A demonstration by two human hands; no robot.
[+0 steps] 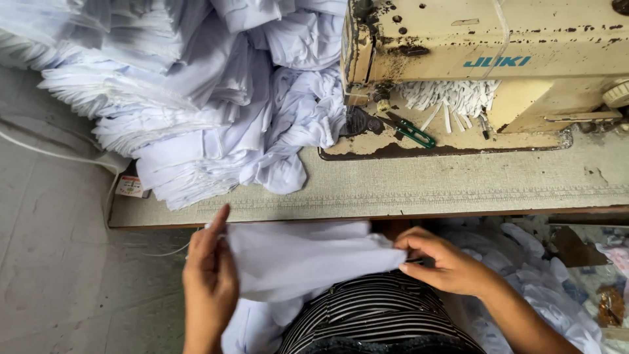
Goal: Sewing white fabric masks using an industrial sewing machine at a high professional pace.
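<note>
Our left hand (209, 282) pinches one edge of a white cloth piece (301, 259), fingers pressed together and pointing up; our right hand (445, 262) pinches the opposite edge between thumb and fingertips. Between the two hands we hold the cloth stretched over our lap, just below the bench (419, 187) edge. Beyond our left hand a heap of white garments (196, 98) lies on the bench. Beyond our right hand stands a worn cream sewing machine (498, 59), with green-handled snips (413, 133) on its base.
</note>
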